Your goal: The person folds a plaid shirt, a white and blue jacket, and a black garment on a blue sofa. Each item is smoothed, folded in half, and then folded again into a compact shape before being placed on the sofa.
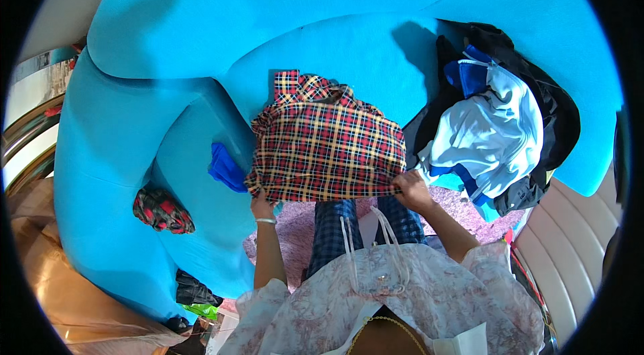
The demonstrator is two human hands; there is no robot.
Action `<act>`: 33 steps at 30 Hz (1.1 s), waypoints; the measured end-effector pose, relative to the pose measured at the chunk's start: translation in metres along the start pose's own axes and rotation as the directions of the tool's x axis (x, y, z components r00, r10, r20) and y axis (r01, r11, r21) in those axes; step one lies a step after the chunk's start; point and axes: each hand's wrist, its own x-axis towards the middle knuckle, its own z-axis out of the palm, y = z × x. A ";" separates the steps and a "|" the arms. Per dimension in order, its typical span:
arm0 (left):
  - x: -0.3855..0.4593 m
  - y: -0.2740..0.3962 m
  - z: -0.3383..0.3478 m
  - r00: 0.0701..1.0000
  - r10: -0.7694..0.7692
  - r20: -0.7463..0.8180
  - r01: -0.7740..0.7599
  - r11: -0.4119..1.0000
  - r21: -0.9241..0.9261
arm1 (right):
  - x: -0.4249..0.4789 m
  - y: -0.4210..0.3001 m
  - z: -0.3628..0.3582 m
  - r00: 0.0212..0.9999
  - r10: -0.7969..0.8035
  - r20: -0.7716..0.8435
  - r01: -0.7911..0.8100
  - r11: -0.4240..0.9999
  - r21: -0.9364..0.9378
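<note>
A red, yellow and black plaid shirt (329, 148) lies partly folded on the seat of a bright blue sofa (347, 48). Its collar end points away from me, and the near edge is drawn fairly straight between my hands. My left hand (262, 208), with a pale bangle at the wrist, grips the near left corner. At the near right corner, my right hand (415, 192) is closed on the cloth. Just left of the shirt rests a blue folded cloth (226, 168). A white and blue garment (490, 133) is heaped to the right, close to my right hand.
Black garments (558, 113) lie under and behind the white one. Farther left on the sofa sit a red and black bundled cloth (163, 210) and dark clothing (193, 289). A pink carpet (289, 231) shows beneath. A pale padded panel (573, 234) stands at right.
</note>
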 end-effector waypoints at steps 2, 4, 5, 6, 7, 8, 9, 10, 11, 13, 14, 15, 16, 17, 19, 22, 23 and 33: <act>0.019 -0.020 0.002 0.982 0.173 -0.070 -0.143 0.939 0.313 | 0.005 0.010 0.026 0.987 0.050 0.151 -0.036 0.995 -0.089; 0.038 -0.028 0.008 0.835 0.539 0.109 -0.455 0.567 0.687 | 0.023 0.008 0.027 0.995 0.012 0.096 -0.004 0.997 -0.078; 0.047 -0.030 0.012 0.719 0.647 0.254 -0.538 0.287 0.793 | 0.037 0.004 0.020 1.000 0.005 0.013 -0.005 0.999 -0.051; 0.028 -0.007 0.041 0.722 0.607 0.332 -0.601 0.315 0.734 | 0.050 0.007 0.018 0.999 0.009 -0.045 -0.010 1.000 -0.023; 0.002 0.027 0.077 0.710 0.573 0.408 -0.660 0.343 0.668 | 0.064 0.007 0.017 0.988 0.018 -0.156 -0.028 0.998 -0.062; 0.001 0.038 0.095 0.611 0.580 0.538 -0.738 0.172 0.653 | 0.080 0.005 0.010 0.978 -0.015 -0.207 0.003 0.998 -0.057; 0.002 0.046 0.111 0.504 0.556 0.661 -0.795 0.000 0.606 | 0.095 0.002 0.004 0.961 -0.064 -0.269 0.042 0.995 -0.085; -0.002 0.055 0.130 0.461 0.482 0.745 -0.816 -0.100 0.570 | 0.109 0.000 0.001 0.959 -0.071 -0.275 0.046 0.994 -0.096; -0.007 0.062 0.147 0.419 0.397 0.817 -0.831 -0.195 0.521 | 0.120 -0.002 -0.001 0.956 -0.079 -0.281 0.051 0.993 -0.108; -0.013 0.068 0.171 0.388 0.344 0.855 -0.797 -0.340 0.498 | 0.138 -0.003 0.007 0.952 -0.070 -0.298 0.019 0.986 -0.169; -0.014 0.070 0.179 0.374 0.314 0.873 -0.776 -0.410 0.480 | 0.142 -0.002 0.012 0.950 -0.064 -0.307 0.002 0.980 -0.199; -0.011 0.071 0.183 0.430 0.255 0.866 -0.753 -0.429 0.499 | 0.145 -0.003 0.016 0.963 -0.026 -0.267 -0.033 0.977 -0.213; -0.008 0.072 0.187 0.484 0.196 0.853 -0.728 -0.451 0.517 | 0.148 -0.003 0.019 0.974 0.012 -0.228 -0.065 0.971 -0.228; -0.006 0.072 0.188 0.537 0.140 0.832 -0.702 -0.473 0.533 | 0.150 -0.002 0.023 0.981 0.050 -0.189 -0.096 0.965 -0.245; -0.002 0.072 0.182 0.487 0.112 0.866 -0.753 -0.450 0.481 | 0.148 0.004 0.032 0.960 -0.060 -0.275 -0.013 0.966 -0.257; -0.020 0.066 0.153 0.414 0.140 0.899 -0.846 -0.305 0.437 | 0.136 0.003 0.037 0.959 -0.106 -0.263 0.041 0.970 -0.239; -0.030 0.064 0.142 0.431 0.106 0.896 -0.853 -0.275 0.443 | 0.128 -0.001 0.035 0.964 -0.110 -0.244 0.059 0.976 -0.208; -0.031 -0.015 0.074 0.508 -0.559 0.655 -0.860 -0.289 0.420 | 0.105 -0.004 0.031 0.991 -0.008 0.133 0.029 0.987 -0.157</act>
